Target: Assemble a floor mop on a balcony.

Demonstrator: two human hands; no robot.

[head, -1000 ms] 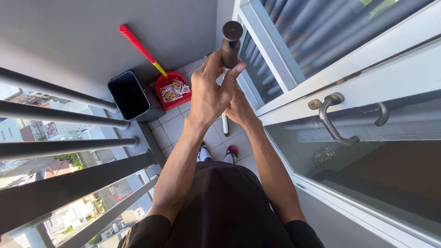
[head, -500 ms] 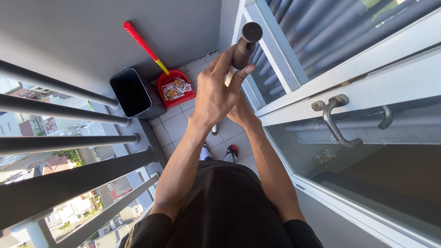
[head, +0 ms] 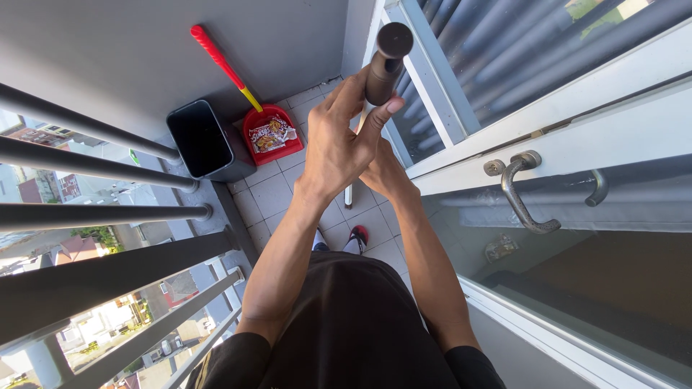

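L hand raised, fingers curled in a closed grip; R hand held lower, partly hidden behind it.

Tiled balcony floor seen from above, with a few things standing on it.

The pale square-tiled floor is carrying a dark rectangular bin in the far corner, and a red dustpan is sitting just beside it, holding crumpled wrappers, its red and yellow handle leaning against the grey wall. The person's feet are standing on the nearer tiles.
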